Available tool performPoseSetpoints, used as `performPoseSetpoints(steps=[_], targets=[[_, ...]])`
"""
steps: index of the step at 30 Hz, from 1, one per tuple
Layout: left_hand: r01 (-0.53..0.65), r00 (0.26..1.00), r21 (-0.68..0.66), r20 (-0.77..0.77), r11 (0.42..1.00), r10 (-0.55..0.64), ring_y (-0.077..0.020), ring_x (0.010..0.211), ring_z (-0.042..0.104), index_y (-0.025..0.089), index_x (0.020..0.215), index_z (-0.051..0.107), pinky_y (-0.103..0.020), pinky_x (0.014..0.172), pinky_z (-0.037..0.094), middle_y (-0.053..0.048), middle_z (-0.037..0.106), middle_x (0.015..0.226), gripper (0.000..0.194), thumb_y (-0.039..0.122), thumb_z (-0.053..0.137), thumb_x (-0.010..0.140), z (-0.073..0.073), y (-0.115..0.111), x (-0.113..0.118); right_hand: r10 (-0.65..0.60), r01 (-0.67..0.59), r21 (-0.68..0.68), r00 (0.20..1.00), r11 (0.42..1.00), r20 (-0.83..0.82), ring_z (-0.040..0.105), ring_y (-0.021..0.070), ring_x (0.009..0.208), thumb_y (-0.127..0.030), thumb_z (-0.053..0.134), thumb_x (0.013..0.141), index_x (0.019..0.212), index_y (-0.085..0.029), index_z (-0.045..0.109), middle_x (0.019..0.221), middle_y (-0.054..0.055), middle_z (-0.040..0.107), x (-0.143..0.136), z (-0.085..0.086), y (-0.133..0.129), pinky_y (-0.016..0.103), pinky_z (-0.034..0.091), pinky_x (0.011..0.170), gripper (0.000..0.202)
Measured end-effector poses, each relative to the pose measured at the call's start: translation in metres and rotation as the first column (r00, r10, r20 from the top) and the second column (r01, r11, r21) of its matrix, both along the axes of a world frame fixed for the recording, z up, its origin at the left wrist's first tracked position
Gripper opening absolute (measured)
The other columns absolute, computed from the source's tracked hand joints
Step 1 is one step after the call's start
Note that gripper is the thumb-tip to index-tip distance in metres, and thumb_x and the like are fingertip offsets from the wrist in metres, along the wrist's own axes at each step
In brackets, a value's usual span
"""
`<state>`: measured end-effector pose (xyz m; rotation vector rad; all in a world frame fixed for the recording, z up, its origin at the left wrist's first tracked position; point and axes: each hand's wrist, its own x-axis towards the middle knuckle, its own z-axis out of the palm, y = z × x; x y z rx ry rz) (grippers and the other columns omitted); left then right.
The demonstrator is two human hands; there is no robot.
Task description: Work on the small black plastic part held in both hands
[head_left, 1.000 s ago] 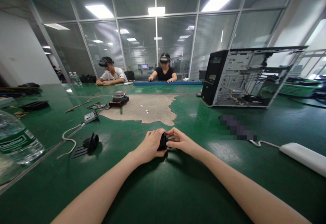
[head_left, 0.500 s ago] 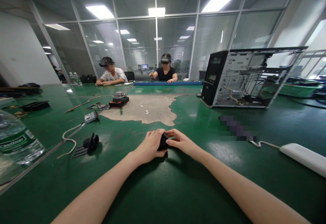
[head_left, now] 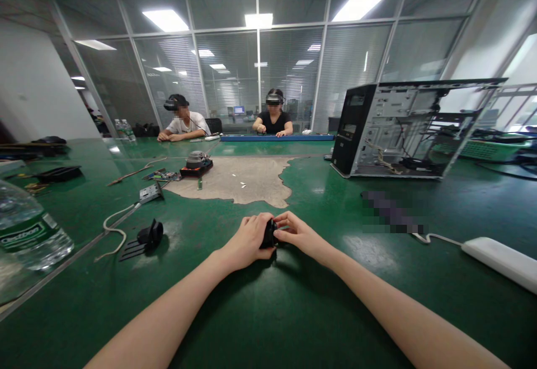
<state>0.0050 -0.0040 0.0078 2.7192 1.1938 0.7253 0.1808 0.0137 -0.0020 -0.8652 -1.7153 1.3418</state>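
Just in front of me, low over the green table (head_left: 285,307), my left hand (head_left: 250,239) is closed around a small black part (head_left: 268,236). From the other side, the fingertips of my right hand (head_left: 296,230) pinch the right edge of that same part. Most of it is hidden by my fingers, so its exact kind cannot be made out. To the left of my hands lies a black plastic piece with a round end and several long prongs (head_left: 145,240). Further off, a fan-like part on a dark and orange base (head_left: 196,163) rests at the edge of a bare brownish patch (head_left: 251,181).
An open computer case (head_left: 356,134) stands at the right. A white power strip (head_left: 499,257) lies near the right edge, beside a blurred-out object (head_left: 390,212). At left are a water bottle (head_left: 31,229), a metal bracket (head_left: 150,192) and a cable (head_left: 112,232). Two people sit opposite.
My hands and the black part stay almost in place. Across the table, the person in black has lowered a raised hand toward the tabletop.
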Motion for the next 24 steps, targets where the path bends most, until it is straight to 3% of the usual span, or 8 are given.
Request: performPoseSetpoints(steps=[8, 13, 17, 24], targets=[[-0.001, 1.000, -0.004, 0.008, 1.000, 0.001, -0.0226, 0.094, 0.046, 0.021, 0.112, 0.031, -0.038, 0.083, 0.032, -0.006, 0.047, 0.105, 0.056, 0.024, 0.060, 0.064, -0.0013, 0.0006, 0.0001, 0.123, -0.124, -0.012, 0.992, 0.992, -0.036, 0.054, 0.0142, 0.085, -0.028, 0.070, 0.059, 0.087, -0.020, 0.043, 0.090, 0.001, 0.052, 0.0041, 0.0016, -0.0027, 0.033, 0.045, 0.077, 0.039], [-0.004, 1.000, 0.004, 0.005, 1.000, 0.004, -0.0227, 0.095, 0.046, 0.021, 0.114, 0.030, -0.038, 0.083, 0.032, -0.006, 0.047, 0.105, 0.056, 0.024, 0.059, 0.066, -0.0008, 0.0002, -0.0001, 0.032, -0.032, 0.001, 0.999, 0.999, -0.009, 0.054, 0.0130, 0.080, -0.035, 0.062, 0.067, 0.081, -0.019, 0.045, 0.086, 0.001, 0.053, 0.0022, 0.0033, -0.0035, 0.031, 0.044, 0.074, 0.028], [-0.003, 1.000, 0.005, -0.001, 1.000, 0.003, -0.0224, 0.095, 0.046, 0.020, 0.113, 0.030, -0.037, 0.083, 0.033, -0.006, 0.047, 0.104, 0.055, 0.024, 0.059, 0.066, -0.0010, 0.0005, -0.0002, -0.004, 0.004, -0.002, 1.000, 1.000, -0.011, 0.053, 0.0144, 0.084, -0.035, 0.063, 0.066, 0.086, -0.019, 0.047, 0.089, 0.002, 0.052, 0.0000, -0.0011, 0.0000, 0.032, 0.044, 0.075, 0.030], [0.000, 1.000, -0.005, 0.006, 1.000, 0.000, -0.0230, 0.095, 0.047, 0.021, 0.113, 0.031, -0.038, 0.083, 0.033, -0.006, 0.047, 0.105, 0.056, 0.025, 0.059, 0.065, -0.0013, 0.0006, 0.0002, 0.098, -0.099, -0.017, 0.995, 0.995, -0.025, 0.054, 0.0148, 0.086, -0.029, 0.069, 0.060, 0.088, -0.020, 0.044, 0.089, 0.001, 0.054, 0.0027, -0.0021, -0.0007, 0.034, 0.044, 0.077, 0.039]])
